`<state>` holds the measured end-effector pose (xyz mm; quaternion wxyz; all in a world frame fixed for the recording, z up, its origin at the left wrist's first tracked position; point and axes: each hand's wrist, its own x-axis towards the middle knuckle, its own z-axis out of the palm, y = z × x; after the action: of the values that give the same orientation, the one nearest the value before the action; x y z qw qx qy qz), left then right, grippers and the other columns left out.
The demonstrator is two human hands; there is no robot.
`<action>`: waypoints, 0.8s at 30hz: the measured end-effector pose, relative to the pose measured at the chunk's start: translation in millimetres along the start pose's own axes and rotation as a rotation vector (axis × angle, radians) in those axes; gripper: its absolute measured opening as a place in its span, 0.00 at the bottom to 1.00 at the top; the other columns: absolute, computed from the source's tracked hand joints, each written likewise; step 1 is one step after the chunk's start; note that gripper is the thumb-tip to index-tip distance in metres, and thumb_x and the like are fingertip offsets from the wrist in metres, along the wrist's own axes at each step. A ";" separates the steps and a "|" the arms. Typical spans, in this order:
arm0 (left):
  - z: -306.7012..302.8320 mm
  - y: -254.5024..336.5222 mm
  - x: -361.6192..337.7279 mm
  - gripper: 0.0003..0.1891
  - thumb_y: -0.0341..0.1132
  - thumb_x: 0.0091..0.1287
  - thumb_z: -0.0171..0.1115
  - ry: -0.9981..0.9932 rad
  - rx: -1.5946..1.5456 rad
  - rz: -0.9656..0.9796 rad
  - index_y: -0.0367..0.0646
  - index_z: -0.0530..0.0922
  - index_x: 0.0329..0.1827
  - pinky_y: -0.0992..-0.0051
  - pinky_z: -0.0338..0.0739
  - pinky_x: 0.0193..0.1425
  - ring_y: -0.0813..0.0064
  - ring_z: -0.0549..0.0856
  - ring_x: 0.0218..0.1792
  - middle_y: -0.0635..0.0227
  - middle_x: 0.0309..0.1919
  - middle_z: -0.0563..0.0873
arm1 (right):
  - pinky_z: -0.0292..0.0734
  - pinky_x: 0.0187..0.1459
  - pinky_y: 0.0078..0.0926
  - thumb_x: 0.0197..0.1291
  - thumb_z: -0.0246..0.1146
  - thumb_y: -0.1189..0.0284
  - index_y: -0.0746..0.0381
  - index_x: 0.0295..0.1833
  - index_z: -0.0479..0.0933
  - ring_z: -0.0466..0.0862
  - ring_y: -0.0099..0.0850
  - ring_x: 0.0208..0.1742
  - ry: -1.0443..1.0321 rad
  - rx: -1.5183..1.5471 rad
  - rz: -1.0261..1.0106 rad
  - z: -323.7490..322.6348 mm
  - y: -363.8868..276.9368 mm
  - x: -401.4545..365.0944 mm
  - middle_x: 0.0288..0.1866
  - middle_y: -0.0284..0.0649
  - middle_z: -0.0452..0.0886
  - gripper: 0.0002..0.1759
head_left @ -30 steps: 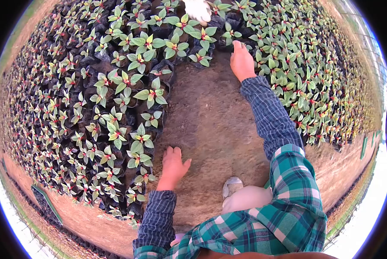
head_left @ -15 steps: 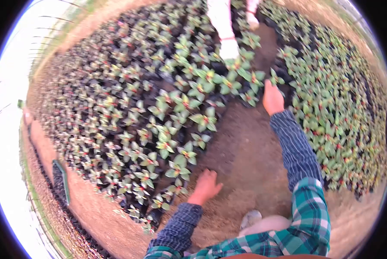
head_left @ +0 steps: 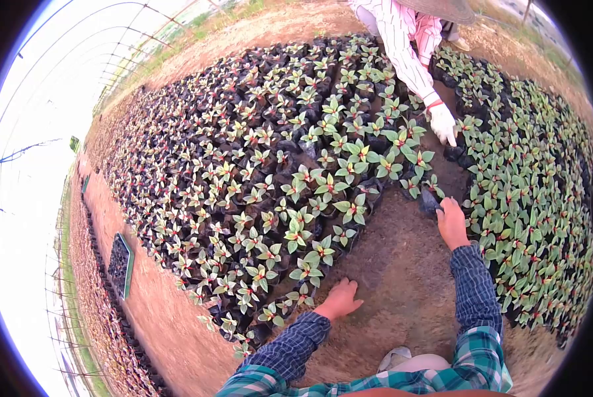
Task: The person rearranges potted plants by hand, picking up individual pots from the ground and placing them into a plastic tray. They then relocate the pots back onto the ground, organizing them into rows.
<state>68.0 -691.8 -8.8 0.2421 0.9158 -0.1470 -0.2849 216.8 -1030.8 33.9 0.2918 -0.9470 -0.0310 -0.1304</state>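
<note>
Black seedling bag [head_left: 429,200] is touching the right hand [head_left: 452,222], whose grip I cannot tell; nearer than the bag, the left hand [head_left: 340,300] is lying wide open on soil [head_left: 402,278].

Bright, soft daylight w/ blown-out glare at left; heavy fisheye warp, black vignette corners.

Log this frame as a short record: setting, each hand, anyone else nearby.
Setting: plant nursery, bare soil strip between beds of bagged seedlings.
Left hand: flat on the soil, open, holding nothing.
Right hand: stretched forward, touching a black seedling bag; grip unclear.
Co-worker: white-gloved hand and striped sleeve among the seedlings ahead.
</note>
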 end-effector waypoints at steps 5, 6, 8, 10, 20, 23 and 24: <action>-7.2 3.6 1.2 0.25 0.43 0.58 0.70 -0.071 0.010 -0.033 0.36 0.73 0.53 0.54 0.73 0.58 0.43 0.76 0.54 0.46 0.52 0.75 | 0.72 0.41 0.51 0.54 0.64 0.78 0.64 0.40 0.69 0.77 0.58 0.41 -0.241 0.048 -0.070 -15.4 -33.7 -49.7 0.39 0.53 0.74 0.11; -5.8 2.7 0.9 0.25 0.43 0.58 0.70 -0.071 0.001 -0.044 0.37 0.73 0.53 0.54 0.74 0.58 0.43 0.76 0.55 0.46 0.52 0.75 | 0.72 0.41 0.51 0.54 0.64 0.78 0.64 0.40 0.69 0.77 0.58 0.41 -0.249 0.045 -0.074 -16.2 -37.0 -56.7 0.39 0.53 0.74 0.11; -3.2 1.1 2.0 0.25 0.43 0.57 0.70 -0.057 0.010 -0.047 0.37 0.74 0.52 0.54 0.74 0.58 0.43 0.76 0.55 0.46 0.51 0.75 | 0.73 0.39 0.51 0.56 0.62 0.77 0.63 0.40 0.69 0.77 0.57 0.40 -0.347 0.048 -0.141 -14.8 -42.3 -66.0 0.39 0.52 0.73 0.09; -6.3 3.9 2.1 0.25 0.43 0.56 0.71 -0.068 0.012 -0.070 0.37 0.74 0.50 0.53 0.73 0.58 0.42 0.76 0.55 0.45 0.51 0.75 | 0.73 0.39 0.50 0.57 0.62 0.76 0.63 0.40 0.69 0.77 0.57 0.40 -0.357 0.030 -0.164 -12.7 -53.1 -65.3 0.39 0.51 0.73 0.08; 3.5 -2.1 1.5 0.25 0.43 0.55 0.72 0.033 0.068 0.007 0.36 0.73 0.48 0.54 0.74 0.56 0.43 0.76 0.53 0.45 0.49 0.76 | 0.74 0.36 0.47 0.59 0.57 0.77 0.62 0.40 0.69 0.78 0.52 0.36 -0.417 -0.035 -0.278 -11.7 -75.6 -51.9 0.37 0.48 0.71 0.05; 5.6 -5.1 2.5 0.25 0.43 0.54 0.72 0.044 0.080 0.035 0.36 0.73 0.47 0.54 0.74 0.55 0.43 0.77 0.52 0.45 0.48 0.76 | 0.74 0.37 0.45 0.57 0.56 0.77 0.61 0.40 0.69 0.79 0.48 0.37 -0.376 -0.074 -0.443 -4.0 -82.2 -29.9 0.37 0.46 0.71 0.05; 4.3 -4.6 1.9 0.25 0.43 0.54 0.72 0.038 0.085 0.042 0.36 0.73 0.47 0.54 0.74 0.55 0.43 0.77 0.52 0.45 0.48 0.76 | 0.75 0.38 0.43 0.56 0.55 0.77 0.61 0.40 0.69 0.79 0.47 0.40 -0.350 -0.071 -0.500 -0.5 -83.1 -21.2 0.37 0.45 0.71 0.06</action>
<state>67.5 -690.3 -15.2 0.2118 0.9272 -0.1733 -0.2557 185.1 -961.9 73.9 0.2075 -0.9277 -0.3084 -0.0340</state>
